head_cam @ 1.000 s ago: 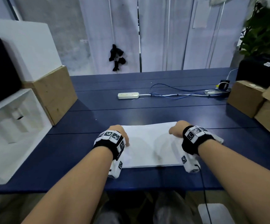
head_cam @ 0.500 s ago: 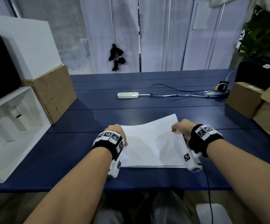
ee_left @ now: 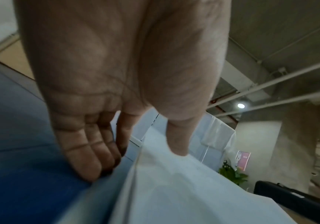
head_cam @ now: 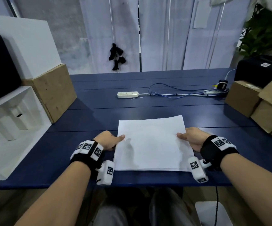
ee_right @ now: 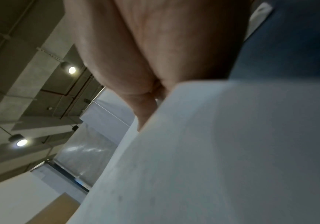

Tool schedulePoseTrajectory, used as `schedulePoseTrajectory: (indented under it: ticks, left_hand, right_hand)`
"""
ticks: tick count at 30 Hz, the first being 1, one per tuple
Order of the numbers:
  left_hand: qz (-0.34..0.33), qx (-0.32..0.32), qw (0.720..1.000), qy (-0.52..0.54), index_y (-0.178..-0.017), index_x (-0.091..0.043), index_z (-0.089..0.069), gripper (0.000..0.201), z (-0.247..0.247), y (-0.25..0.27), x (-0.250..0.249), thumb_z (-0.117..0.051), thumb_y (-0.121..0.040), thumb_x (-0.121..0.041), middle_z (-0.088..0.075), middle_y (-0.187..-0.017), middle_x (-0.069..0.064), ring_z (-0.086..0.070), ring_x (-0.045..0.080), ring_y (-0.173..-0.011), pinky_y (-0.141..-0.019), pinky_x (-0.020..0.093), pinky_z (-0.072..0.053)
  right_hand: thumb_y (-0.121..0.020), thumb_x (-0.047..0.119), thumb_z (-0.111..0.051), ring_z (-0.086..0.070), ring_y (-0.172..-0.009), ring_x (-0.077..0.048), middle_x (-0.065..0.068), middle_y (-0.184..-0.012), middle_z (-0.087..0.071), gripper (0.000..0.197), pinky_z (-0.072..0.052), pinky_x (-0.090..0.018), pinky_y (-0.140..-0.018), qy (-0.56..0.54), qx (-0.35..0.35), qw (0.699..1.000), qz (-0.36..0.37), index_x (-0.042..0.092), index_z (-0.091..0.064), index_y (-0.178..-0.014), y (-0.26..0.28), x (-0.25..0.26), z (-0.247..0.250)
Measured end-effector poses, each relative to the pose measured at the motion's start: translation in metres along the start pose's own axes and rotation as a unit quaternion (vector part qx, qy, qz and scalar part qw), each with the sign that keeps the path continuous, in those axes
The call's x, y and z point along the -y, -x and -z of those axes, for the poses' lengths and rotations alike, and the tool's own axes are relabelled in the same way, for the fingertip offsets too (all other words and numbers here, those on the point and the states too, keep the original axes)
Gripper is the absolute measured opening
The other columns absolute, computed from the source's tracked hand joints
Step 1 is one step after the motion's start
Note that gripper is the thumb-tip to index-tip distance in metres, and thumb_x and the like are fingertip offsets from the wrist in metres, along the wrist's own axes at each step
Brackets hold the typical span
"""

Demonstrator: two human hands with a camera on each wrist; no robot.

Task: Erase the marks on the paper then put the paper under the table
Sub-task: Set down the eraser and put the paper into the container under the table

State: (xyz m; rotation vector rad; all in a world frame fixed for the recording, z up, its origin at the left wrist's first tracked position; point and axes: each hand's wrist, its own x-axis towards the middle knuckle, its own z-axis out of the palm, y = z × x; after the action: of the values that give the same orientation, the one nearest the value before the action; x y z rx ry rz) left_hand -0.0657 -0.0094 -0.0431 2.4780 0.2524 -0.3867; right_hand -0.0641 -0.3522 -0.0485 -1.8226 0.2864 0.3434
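The flat white sheet of paper (head_cam: 151,144) is lifted a little above the dark blue wooden surface (head_cam: 99,108), between both hands. The left hand (head_cam: 106,141) pinches its left edge, thumb on top. The right hand (head_cam: 193,138) pinches its right edge.

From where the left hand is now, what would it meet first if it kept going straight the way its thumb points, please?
Nothing separate: the left hand already pinches the paper. Its thumb points right across the sheet, so it would probably slide over paper toward the right hand.
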Motion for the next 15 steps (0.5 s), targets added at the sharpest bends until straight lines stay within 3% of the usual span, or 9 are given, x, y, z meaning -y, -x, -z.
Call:
schedulePoseTrajectory:
  ticks: [3,5,7,8,9,11,15]
  left_hand:
    - [-0.030,0.025,0.994,0.101,-0.076,-0.011,-0.065,0.062,-0.005,0.019,0.012,-0.058,-0.078,-0.073,-0.072,-0.075,0.000,-0.069,0.021,-0.071,-0.085,0.035,-0.056]
    - [-0.040,0.070,0.983,0.164,-0.087,-0.010,-0.073,0.065,-0.011,0.034,0.016,-0.066,-0.073,-0.073,-0.076,-0.093,0.009,-0.069,0.025,-0.083,-0.086,0.038,-0.051]
    - [-0.045,0.108,0.963,0.241,-0.100,-0.011,-0.075,0.070,-0.017,0.057,0.016,-0.076,-0.064,-0.071,-0.071,-0.110,0.020,-0.064,0.037,-0.097,-0.087,0.052,-0.045]
    - [-0.052,0.119,0.953,0.273,-0.103,-0.010,-0.075,0.066,-0.020,0.070,0.016,-0.079,-0.066,-0.065,-0.070,-0.112,0.021,-0.063,0.045,-0.105,-0.093,0.060,-0.043]
    - [-0.063,0.125,0.945,0.295,-0.105,-0.008,-0.075,0.061,-0.026,0.085,0.016,-0.082,-0.069,-0.057,-0.071,-0.111,0.020,-0.060,0.049,-0.111,-0.099,0.062,-0.040]
    - [-0.084,0.141,0.935,0.314,-0.104,-0.003,-0.074,0.053,-0.038,0.113,0.013,-0.084,-0.071,-0.043,-0.072,-0.109,0.019,-0.064,0.045,-0.108,-0.101,0.057,-0.046]
    - [-0.091,0.168,0.930,0.313,-0.102,0.005,-0.072,0.032,-0.075,0.150,0.014,-0.070,-0.084,-0.022,-0.073,-0.102,0.020,-0.072,0.034,-0.094,-0.076,0.036,-0.060]
  right_hand:
    - [-0.099,0.002,-0.054,-0.070,-0.096,-0.032,-0.014,-0.108,-0.075,0.021,-0.051,-0.048,-0.101,-0.057,0.035,0.998,0.015,-0.004,-0.067,-0.113,0.028,-0.004,0.005]
    - [-0.099,0.001,-0.052,-0.070,-0.096,-0.033,-0.015,-0.106,-0.075,0.020,-0.051,-0.048,-0.102,-0.081,0.050,0.995,0.021,-0.004,-0.068,-0.111,0.048,-0.008,0.009]
    - [-0.099,-0.002,-0.050,-0.074,-0.085,-0.028,-0.014,-0.098,-0.077,0.020,-0.060,-0.041,-0.087,-0.100,0.065,0.992,0.027,-0.004,-0.068,-0.105,0.070,-0.015,0.013]
    - [-0.099,-0.003,-0.049,-0.075,-0.080,-0.027,-0.014,-0.095,-0.078,0.019,-0.062,-0.037,-0.080,-0.108,0.066,0.992,0.028,-0.004,-0.069,-0.102,0.080,-0.020,0.016]
    - [-0.099,-0.003,-0.050,-0.074,-0.080,-0.027,-0.013,-0.095,-0.077,0.018,-0.062,-0.038,-0.081,-0.106,0.065,0.992,0.031,-0.003,-0.069,-0.101,0.092,-0.028,0.018]
    - [-0.097,-0.002,-0.054,-0.070,-0.086,-0.032,-0.016,-0.100,-0.076,0.015,-0.055,-0.045,-0.092,-0.087,0.059,0.994,0.022,-0.003,-0.069,-0.102,0.111,-0.049,0.023]
    - [-0.089,0.002,-0.063,-0.068,-0.098,-0.037,-0.023,-0.115,-0.072,0.024,-0.051,-0.052,-0.098,-0.096,0.082,0.992,-0.004,-0.007,-0.068,-0.111,0.138,-0.099,0.037]
